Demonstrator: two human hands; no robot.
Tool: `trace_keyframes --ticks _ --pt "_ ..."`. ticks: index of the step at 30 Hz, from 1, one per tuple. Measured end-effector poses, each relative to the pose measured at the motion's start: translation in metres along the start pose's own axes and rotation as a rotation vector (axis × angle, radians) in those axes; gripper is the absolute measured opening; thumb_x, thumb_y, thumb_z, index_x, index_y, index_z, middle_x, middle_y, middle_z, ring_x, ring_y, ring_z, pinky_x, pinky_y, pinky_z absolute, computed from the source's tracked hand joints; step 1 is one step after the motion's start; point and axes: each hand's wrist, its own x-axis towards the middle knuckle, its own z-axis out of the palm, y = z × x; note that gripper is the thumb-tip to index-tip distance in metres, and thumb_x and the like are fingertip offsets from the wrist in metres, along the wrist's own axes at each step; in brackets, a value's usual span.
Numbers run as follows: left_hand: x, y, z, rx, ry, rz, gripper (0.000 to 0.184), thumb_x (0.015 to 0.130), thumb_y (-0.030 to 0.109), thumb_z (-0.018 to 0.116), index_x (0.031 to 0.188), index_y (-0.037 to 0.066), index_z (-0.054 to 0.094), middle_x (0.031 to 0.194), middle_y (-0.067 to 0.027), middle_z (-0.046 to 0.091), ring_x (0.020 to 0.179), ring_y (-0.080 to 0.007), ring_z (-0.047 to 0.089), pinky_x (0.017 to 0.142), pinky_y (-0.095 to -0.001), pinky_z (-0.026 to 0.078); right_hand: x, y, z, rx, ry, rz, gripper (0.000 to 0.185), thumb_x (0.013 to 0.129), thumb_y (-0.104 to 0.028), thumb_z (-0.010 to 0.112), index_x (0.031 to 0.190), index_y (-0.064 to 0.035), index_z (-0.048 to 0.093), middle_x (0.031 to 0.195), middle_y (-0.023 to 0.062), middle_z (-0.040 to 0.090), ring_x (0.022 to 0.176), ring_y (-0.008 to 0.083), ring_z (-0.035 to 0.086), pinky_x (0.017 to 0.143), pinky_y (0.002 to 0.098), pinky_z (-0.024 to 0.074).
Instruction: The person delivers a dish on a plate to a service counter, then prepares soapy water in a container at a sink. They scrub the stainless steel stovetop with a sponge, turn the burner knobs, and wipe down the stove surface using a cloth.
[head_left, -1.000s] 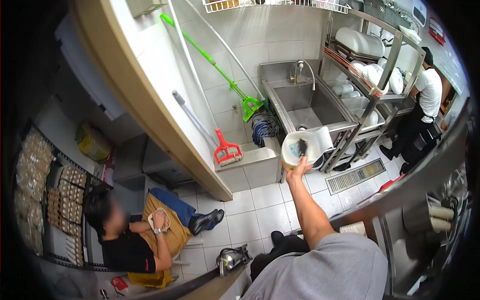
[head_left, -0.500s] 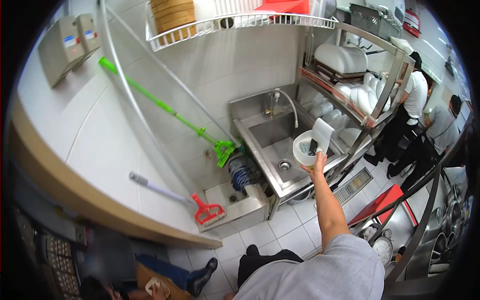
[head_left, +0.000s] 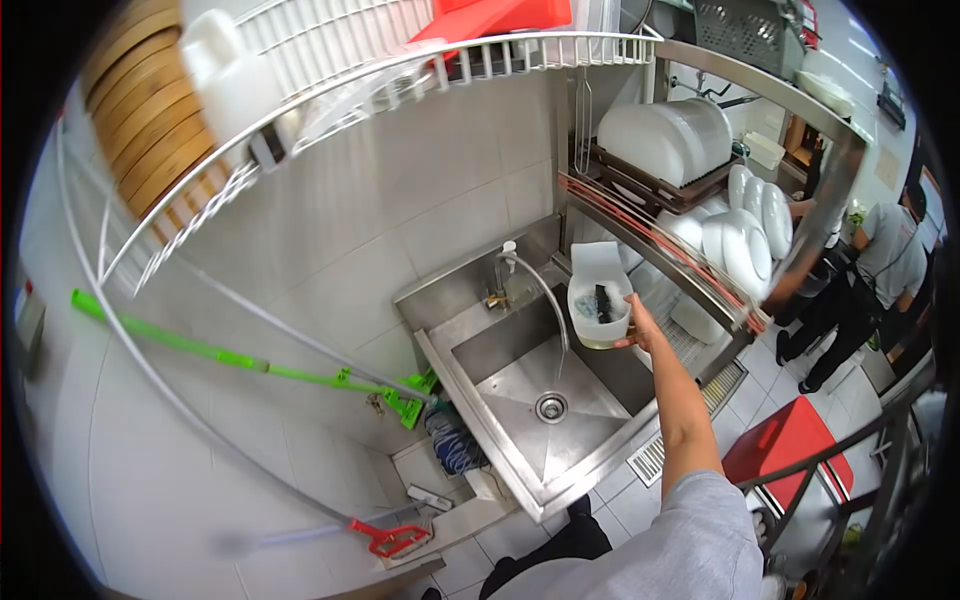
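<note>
My right hand [head_left: 640, 325] grips the right side of a white translucent plastic container [head_left: 588, 262] with a tall raised back. Inside it are cloudy, sudsy contents and a black item [head_left: 603, 303] whose kind I cannot make out. The container is held over the right part of a stainless steel sink [head_left: 500, 385], just right of the curved spout of the tap [head_left: 550, 285]. What looks like a thin stream of water falls from the spout toward the drain [head_left: 551, 407]. My left hand is out of view.
A wire shelf [head_left: 400, 62] with bamboo steamers [head_left: 150, 110] hangs above. A rack with white plates [head_left: 745, 245] stands right of the sink. A green-handled mop [head_left: 235, 355] and red-headed tool [head_left: 390, 540] lean left. A person [head_left: 880, 260] stands far right, near a red bin [head_left: 785, 450].
The view has turned and moved closer to the sink. The container has moved left relative to the sink, toward the spout, and is now more upright, still in my right hand.
</note>
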Motion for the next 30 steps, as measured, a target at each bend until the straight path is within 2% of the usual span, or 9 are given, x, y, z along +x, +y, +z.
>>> trace_keyframes --ticks 3,7,8,15,19,25,26,29,30 --pt "-0.011 0.051 0.065 0.017 0.01 0.013 0.023 0.095 0.02 0.05 0.11 0.004 0.058 0.091 -0.0106 0.065 0.064 -0.015 0.058 0.052 -0.0282 0.048 0.082 -0.02 0.004 -0.066 -0.171 -0.035 0.083 0.08 -0.062 0.047 0.14 -0.0059 0.037 0.125 0.0213 0.052 0.104 0.0373 0.057 0.061 0.0444 0.0585" --pt "-0.029 0.096 0.132 0.01 0.06 0.0 0.025 0.096 0.022 0.05 0.111 0.004 0.058 0.091 -0.0104 0.066 0.064 -0.0149 0.058 0.053 -0.0285 0.048 0.169 -0.051 0.023 -0.148 -0.335 0.052 0.078 0.08 -0.06 0.045 0.14 -0.0099 0.038 0.127 0.0204 0.052 0.105 0.0367 0.057 0.064 0.0453 0.0577" --pt "-0.034 0.105 0.144 0.01 0.074 -0.002 0.026 0.096 0.023 0.05 0.111 0.004 0.058 0.091 -0.0103 0.066 0.064 -0.0148 0.058 0.053 -0.0285 0.048 0.189 -0.057 0.027 -0.161 -0.354 0.045 0.076 0.08 -0.058 0.047 0.138 -0.0086 0.04 0.124 0.018 0.056 0.101 0.034 0.06 0.058 0.0433 0.0589" --pt "-0.061 0.144 0.189 0.002 0.176 -0.047 0.03 0.096 0.027 0.05 0.114 0.004 0.058 0.091 -0.01 0.066 0.065 -0.0145 0.057 0.055 -0.029 0.048 0.284 -0.073 0.044 -0.279 -0.572 0.135 0.08 0.077 -0.061 0.039 0.136 -0.0064 0.043 0.122 0.0189 0.059 0.103 0.034 0.06 0.061 0.0445 0.0567" --pt "-0.08 0.144 0.187 0.009 0.208 -0.076 0.033 0.096 0.029 0.051 0.116 0.004 0.058 0.091 -0.0099 0.066 0.066 -0.0144 0.057 0.056 -0.0293 0.048 0.294 -0.075 0.049 -0.389 -0.564 0.161 0.08 0.076 -0.061 0.037 0.133 -0.0056 0.045 0.12 0.0213 0.059 0.091 0.0359 0.064 0.054 0.0449 0.0568" --pt "-0.124 0.119 0.164 0.007 0.227 -0.109 0.036 0.097 0.032 0.051 0.118 0.003 0.058 0.091 -0.0096 0.066 0.066 -0.0141 0.057 0.057 -0.0297 0.047 0.303 -0.067 0.065 -0.447 -0.38 0.132 0.065 0.09 -0.049 0.037 0.138 -0.0055 0.038 0.117 0.024 0.059 0.092 0.0385 0.066 0.052 0.0503 0.0597" --pt "-0.132 0.114 0.159 0.006 0.226 -0.109 0.037 0.097 0.033 0.051 0.118 0.003 0.058 0.091 -0.0096 0.066 0.066 -0.0141 0.057 0.058 -0.0297 0.047 0.295 -0.071 0.071 -0.494 -0.258 0.075 0.053 0.095 -0.041 0.04 0.132 -0.0048 0.048 0.112 0.0246 0.061 0.093 0.0411 0.066 0.052 0.0495 0.0609" --pt "-0.155 0.098 0.141 -0.007 0.198 -0.084 0.039 0.097 0.034 0.051 0.119 0.003 0.058 0.091 -0.0094 0.067 0.067 -0.0139 0.056 0.058 -0.0299 0.047 0.288 -0.082 0.077 -0.832 -0.109 -0.076 0.046 0.093 -0.04 0.049 0.12 -0.0044 0.06 0.11 0.0237 0.064 0.095 0.0411 0.065 0.063 0.0493 0.0607" --pt "-0.155 0.093 0.135 -0.008 0.18 -0.086 0.04 0.097 0.035 0.051 0.12 0.003 0.058 0.091 -0.0094 0.067 0.067 -0.0139 0.056 0.059 -0.03 0.047 0.284 -0.08 0.077 -0.931 0.02 -0.187 0.043 0.092 -0.038 0.051 0.114 -0.0038 0.063 0.107 0.0233 0.065 0.097 0.0405 0.065 0.069 0.0478 0.0588"
